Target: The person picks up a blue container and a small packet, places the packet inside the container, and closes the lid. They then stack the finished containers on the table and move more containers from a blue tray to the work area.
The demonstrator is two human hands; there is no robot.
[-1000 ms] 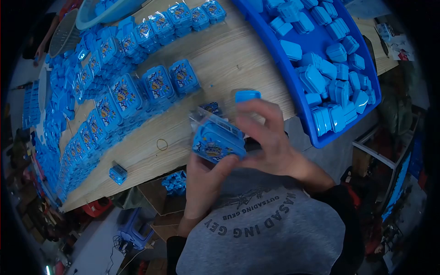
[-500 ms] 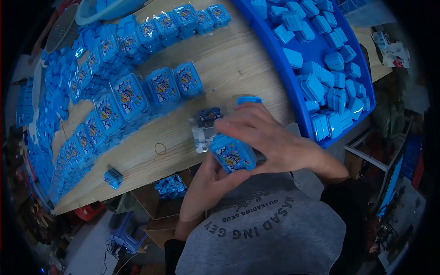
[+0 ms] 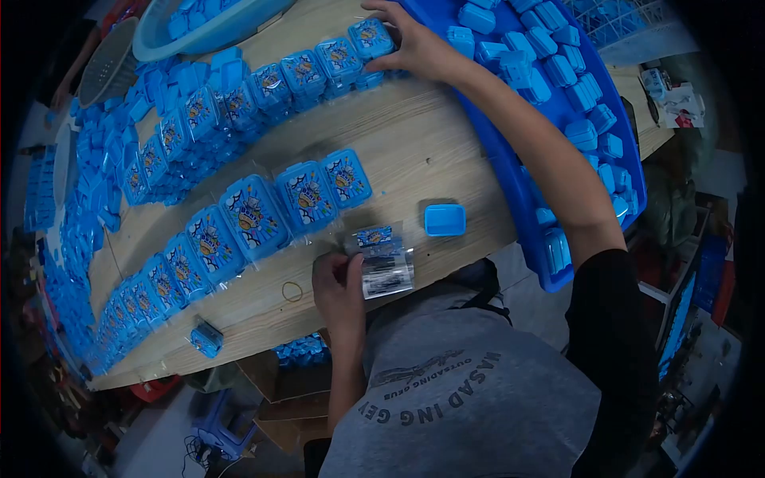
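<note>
Right hand [image 3: 418, 49]: thumb and fingers astride the end box [image 3: 370, 38], far row; whether clenched or released, cannot tell. The wide span likely keeps the box square to its neighbours. Left hand [image 3: 339, 287]: fingers bent at the edge of clear bags [image 3: 388, 272], probably steadying them; pinch uncertain. Open box [image 3: 445, 220]: on the table [image 3: 414, 119], between bags and blue tub [image 3: 532, 248].

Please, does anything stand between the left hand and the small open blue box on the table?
Yes: some clear plastic packaging lies on the table between the left hand and the open blue box, right at the hand's fingers. Between the packaging and the box, I see only bare table top.
</note>
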